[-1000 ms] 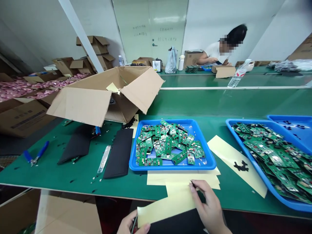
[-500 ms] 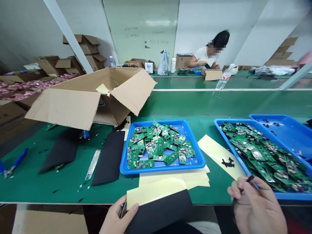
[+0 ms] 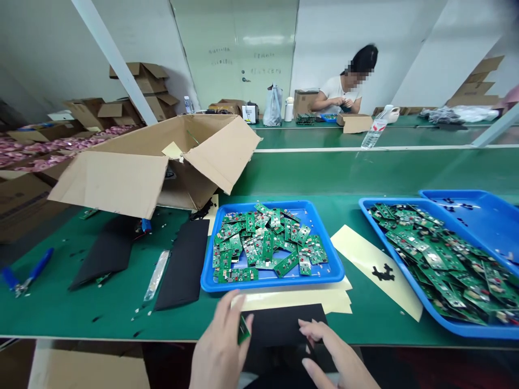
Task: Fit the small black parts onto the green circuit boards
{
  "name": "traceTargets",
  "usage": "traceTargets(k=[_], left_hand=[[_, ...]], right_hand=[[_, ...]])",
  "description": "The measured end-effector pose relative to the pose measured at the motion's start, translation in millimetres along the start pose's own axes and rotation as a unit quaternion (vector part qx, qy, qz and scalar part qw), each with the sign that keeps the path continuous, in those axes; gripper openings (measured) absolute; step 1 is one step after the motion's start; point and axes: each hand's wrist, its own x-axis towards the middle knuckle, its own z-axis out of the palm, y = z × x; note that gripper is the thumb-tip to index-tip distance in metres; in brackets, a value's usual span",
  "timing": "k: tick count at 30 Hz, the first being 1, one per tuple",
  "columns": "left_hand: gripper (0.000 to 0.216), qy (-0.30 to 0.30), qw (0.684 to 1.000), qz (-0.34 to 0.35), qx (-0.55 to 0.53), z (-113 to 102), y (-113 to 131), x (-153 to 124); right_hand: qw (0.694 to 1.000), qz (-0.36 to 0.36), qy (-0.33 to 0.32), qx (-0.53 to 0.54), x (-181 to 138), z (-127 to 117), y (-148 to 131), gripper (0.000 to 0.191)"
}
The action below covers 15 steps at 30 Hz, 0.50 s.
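Note:
My left hand [image 3: 221, 343] is closed round a small green circuit board [image 3: 244, 330], whose end shows between thumb and fingers. Close by on the right, my right hand [image 3: 340, 354] pinches a thin black strip [image 3: 310, 346], partly hidden by the fingers. Between the two hands a black sheet [image 3: 279, 324] lies at the table's front edge. Just beyond it, pale yellow sheets [image 3: 328, 300] stick out from under a blue tray [image 3: 206, 281] piled with circuit boards [image 3: 267, 243].
To the right stand a second blue tray [image 3: 430, 319] full of boards and a yellow sheet [image 3: 365, 248] bearing black pieces [image 3: 383, 272]. Leftward are an open carton [image 3: 109, 178], a black sheet [image 3: 184, 265] and blue-handled cutters [image 3: 28, 273]. A co-worker [image 3: 340, 97] sits across the bench.
My right hand has moved left from beside the right tray to the black sheet. My left hand has let go of the black and yellow sheets and risen, holding the circuit board.

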Motion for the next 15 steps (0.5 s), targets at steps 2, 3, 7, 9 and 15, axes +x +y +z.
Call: traceTargets(k=[2, 3, 7, 9, 15], left_hand=[[0.032, -0.085, 0.994, 0.067, -0.008, 2.4, 7.0, -7.8], [0.038, -0.129, 0.988, 0.079, -0.003, 4.1, 10.9, -10.6], [0.059, -0.238, 0.967, 0.060, 0.062, 6.3, 25.7, -4.5], [0.059, -0.264, 0.959, 0.047, 0.086, 2.8, 31.5, 8.5], [0.060, -0.322, 0.947, -0.011, -0.001, -11.7, 32.5, 39.3]], right_hand=[[1.000, 0.003, -0.024, 0.003, 2.9, -1.5, 2.5, 0.029], [0.999, 0.000, -0.042, 0.009, 5.8, -4.1, 2.9, 0.031], [0.994, 0.007, -0.092, 0.056, 19.5, -19.6, -1.6, 0.032], [0.993, 0.029, -0.077, 0.085, 23.9, -26.4, -6.1, 0.024], [0.975, 0.098, 0.056, 0.192, 24.8, -29.0, -22.3, 0.030]])
